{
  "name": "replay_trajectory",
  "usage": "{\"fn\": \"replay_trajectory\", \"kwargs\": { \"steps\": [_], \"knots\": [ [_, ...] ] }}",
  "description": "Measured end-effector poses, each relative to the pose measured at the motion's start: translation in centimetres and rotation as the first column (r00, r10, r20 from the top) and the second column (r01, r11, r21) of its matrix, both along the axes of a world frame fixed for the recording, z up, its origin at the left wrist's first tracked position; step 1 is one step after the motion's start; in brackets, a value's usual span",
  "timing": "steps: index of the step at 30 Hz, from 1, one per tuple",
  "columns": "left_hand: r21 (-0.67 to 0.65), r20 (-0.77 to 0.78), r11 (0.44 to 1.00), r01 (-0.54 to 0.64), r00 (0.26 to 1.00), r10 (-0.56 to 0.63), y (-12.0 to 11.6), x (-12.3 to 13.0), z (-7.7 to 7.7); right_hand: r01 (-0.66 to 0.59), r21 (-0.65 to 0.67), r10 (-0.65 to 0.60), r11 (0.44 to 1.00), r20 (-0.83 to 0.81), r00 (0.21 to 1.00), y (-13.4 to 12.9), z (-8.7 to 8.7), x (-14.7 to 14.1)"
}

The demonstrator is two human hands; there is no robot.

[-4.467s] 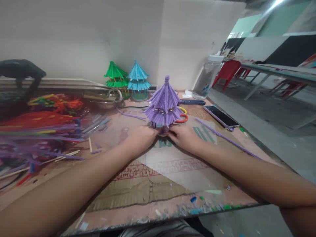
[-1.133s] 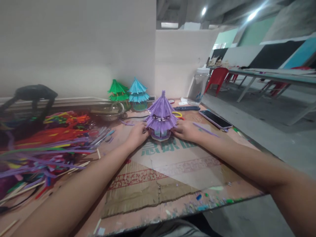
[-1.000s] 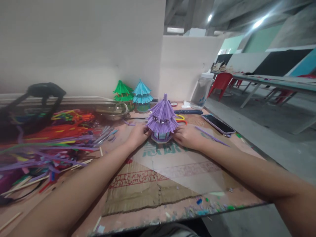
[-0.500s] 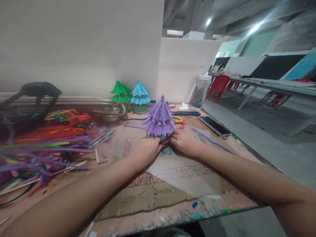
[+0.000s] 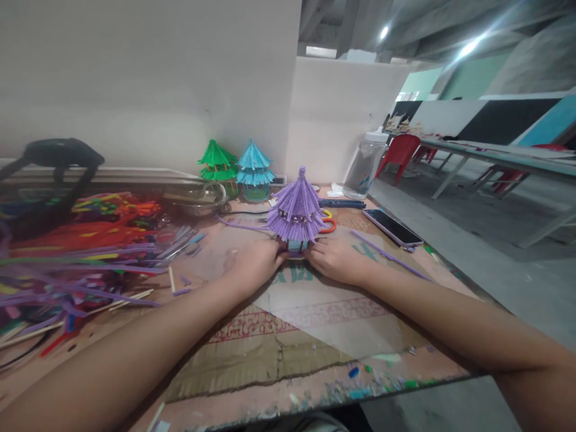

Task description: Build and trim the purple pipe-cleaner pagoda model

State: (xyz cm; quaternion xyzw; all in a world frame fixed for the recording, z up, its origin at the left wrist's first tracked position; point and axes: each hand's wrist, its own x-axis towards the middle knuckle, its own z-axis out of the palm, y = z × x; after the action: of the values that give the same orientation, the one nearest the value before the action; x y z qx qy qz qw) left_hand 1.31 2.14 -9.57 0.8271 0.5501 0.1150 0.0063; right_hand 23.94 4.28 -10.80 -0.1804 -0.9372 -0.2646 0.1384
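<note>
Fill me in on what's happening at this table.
A person is holding a small purple tiered model low at its base, with the left hand on one side and the right hand on the other. It is upright above a cardboard sheet. A green model and a blue model stand behind it near the wall. Coloured strips lie heaped to the person's left, and a phone lies to the right.
</note>
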Motion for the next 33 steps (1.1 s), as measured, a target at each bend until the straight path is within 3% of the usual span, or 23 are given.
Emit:
{"fn": "replay_trajectory", "kwargs": {
  "steps": [5, 12, 20, 24, 26, 29, 33],
  "knots": [
    [-0.090, 0.165, 0.995, -0.042, 0.985, 0.056, 0.7, -0.1, -0.5, 0.005, -0.027, -0.006, 1.000, -0.030, 1.000, -0.2, 0.1, -0.1],
    [-0.128, 0.245, 0.992, -0.013, 0.969, 0.044, 1.1, -0.2, -0.6, -0.002, -0.038, 0.000, 0.999, -0.052, 0.999, -0.4, 0.4, -0.3],
    [-0.121, 0.154, 0.992, 0.025, 0.988, -0.006, 1.1, -0.5, -0.3, 0.017, -0.053, -0.021, 0.998, -0.086, 0.996, -0.1, -0.1, -0.3],
    [-0.134, 0.075, 0.990, -0.039, 0.996, 0.049, 1.0, -1.0, -0.2, 0.011, -0.055, -0.014, 0.998, -0.049, 0.999, 0.2, -0.3, -1.0],
    [-0.116, 0.075, 0.993, -0.017, 0.997, 0.025, 1.1, -1.3, -0.2, 0.025, -0.075, -0.028, 0.997, -0.028, 0.999, 0.2, -0.3, -1.4],
    [-0.120, 0.093, 0.993, 0.009, 0.996, 0.002, 1.2, -1.8, -0.5, 0.054, -0.112, -0.053, 0.992, 0.006, 0.999, 0.2, 0.0, -1.9],
    [-0.103, 0.095, 0.994, 0.040, 0.995, -0.030, 1.3, -3.0, -1.3, -0.009, -0.116, 0.020, 0.993, 0.094, 0.995, 0.0, 0.5, -3.0]
  ]
}}
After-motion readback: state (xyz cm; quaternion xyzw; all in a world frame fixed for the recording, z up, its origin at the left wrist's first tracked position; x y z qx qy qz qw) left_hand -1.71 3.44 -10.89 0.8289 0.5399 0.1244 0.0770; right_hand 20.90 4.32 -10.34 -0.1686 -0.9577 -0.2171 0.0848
